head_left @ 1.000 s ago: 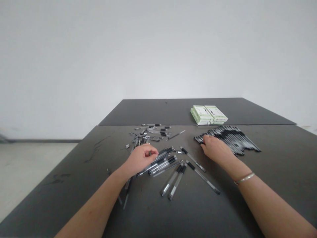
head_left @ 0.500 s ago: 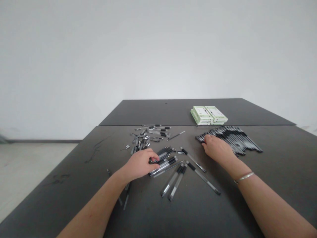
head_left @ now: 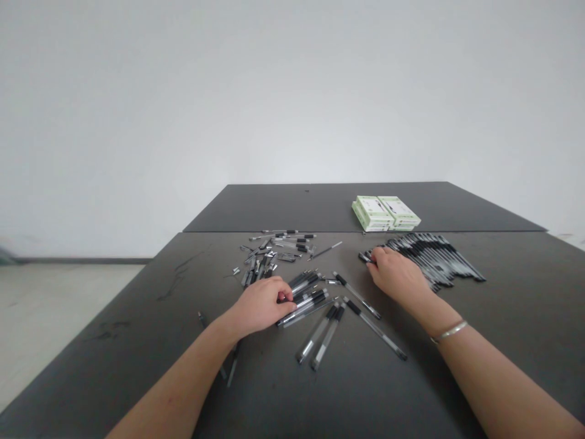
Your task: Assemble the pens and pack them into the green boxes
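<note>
My left hand (head_left: 262,306) rests low over a loose group of clear gel pens (head_left: 315,297) with black grips. Its thumb and fingers are pinched together at the near end of this group, and the palm hides what lies under it. On the right, my right hand (head_left: 397,275) has its fingers closed on a pen (head_left: 364,256) at the left end of a neat row of pens (head_left: 439,253). Only the tip of that pen shows past the fingers. A silvery bangle circles the right wrist.
Behind my left hand lies a jumble of pen parts (head_left: 260,262), with more pens (head_left: 292,241) farther back. Several single pens (head_left: 377,329) are spread between my hands. Stacked green and white boxes (head_left: 386,213) stand on the far dark table (head_left: 283,207), against a pale wall.
My right hand has shifted slightly left, and the pen tip at its fingers moved left too. My left hand has moved a touch right, its fingers still curled at the pens.
</note>
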{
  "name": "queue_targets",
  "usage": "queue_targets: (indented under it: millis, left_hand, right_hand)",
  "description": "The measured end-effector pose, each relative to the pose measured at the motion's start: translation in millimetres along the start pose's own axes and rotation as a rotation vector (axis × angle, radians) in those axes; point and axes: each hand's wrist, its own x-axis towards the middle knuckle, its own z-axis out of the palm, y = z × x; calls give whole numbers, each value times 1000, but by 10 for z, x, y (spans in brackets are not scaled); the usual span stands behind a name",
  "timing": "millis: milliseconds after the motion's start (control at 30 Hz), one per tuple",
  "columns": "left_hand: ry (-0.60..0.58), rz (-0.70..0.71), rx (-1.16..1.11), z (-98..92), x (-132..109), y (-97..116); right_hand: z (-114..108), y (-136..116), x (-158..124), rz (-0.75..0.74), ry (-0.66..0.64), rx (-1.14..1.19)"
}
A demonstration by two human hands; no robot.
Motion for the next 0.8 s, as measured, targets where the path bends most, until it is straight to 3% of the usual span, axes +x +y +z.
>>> queue_targets:
  millis: [100,233,400,600,800]
  left_hand:
    - [14,3,-59,-3,6,3]
    - [42,41,-231,-47,-5,51]
    - [74,91,-438,-68,-25,116]
    - [78,168,-512,-41,-32,152]
    - [0,171,-476,-78,-41,111]
  right_hand:
    - [-24,-94,-17,-55,49,190]
    - [-75,-304,-113,-215,84,649]
    - [-171,-619,-314,-356,-128,1193]
    - [-199,-801,-390,-408,-167,1305]
    - [-179,-776,-342,-277,-188,1459]
